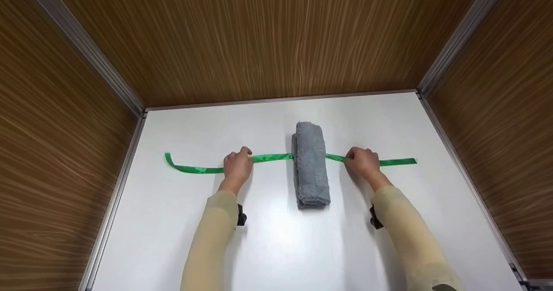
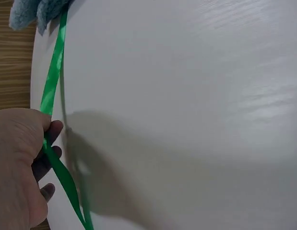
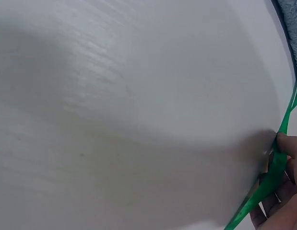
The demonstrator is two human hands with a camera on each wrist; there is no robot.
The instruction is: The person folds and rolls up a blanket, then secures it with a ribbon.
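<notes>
A rolled grey towel [image 1: 310,170] lies lengthwise at the middle of the white worktop [image 1: 276,248], with a green ribbon [image 1: 268,157] running under it from side to side. Left hand [image 1: 236,166] — fingers curled, pinching the ribbon just left of the towel; the free end curves away toward the left wall. Right hand [image 1: 363,162] — likewise pinching the ribbon just right of the towel, the tail lying flat beyond it. Wood-grain panels [image 1: 276,36] enclose the worktop on three sides.

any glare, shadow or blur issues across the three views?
Head: sharp, soft glare on the white table between the arms. Left wrist: the left hand casts a broad shadow beside the green ribbon; sheen upper right. Right wrist: soft overall, dark shadow band across the table, the right hand cropped at the corner.
</notes>
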